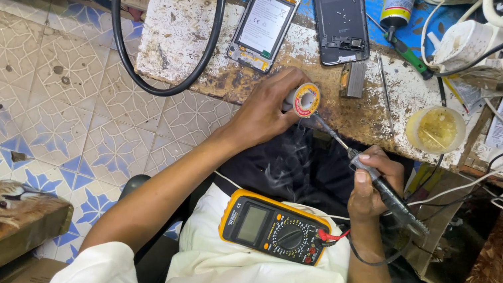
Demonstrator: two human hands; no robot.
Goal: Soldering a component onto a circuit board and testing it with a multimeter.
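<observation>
My left hand (pixel 264 110) grips a small spool of solder wire (pixel 304 99) with an orange-rimmed end, held at the front edge of the worn bench (pixel 178 49). My right hand (pixel 374 184) holds a black soldering iron (pixel 385 191); its metal tip points up-left and reaches the spool. Thin smoke rises around the tip. A yellow multimeter (pixel 275 227) with red and black leads lies on my lap. On the bench behind the hands lie an opened phone (pixel 265 22) and a black phone back cover (pixel 339 15).
A small yellowish tub (pixel 436 129) of flux stands right of the hands, near tweezers (pixel 384 83) and a spray can (pixel 399 3). A thick black cable (pixel 119 33) loops off the bench's left side. Tangled white wires and a power strip (pixel 475 46) crowd the right. Patterned tile floor lies left.
</observation>
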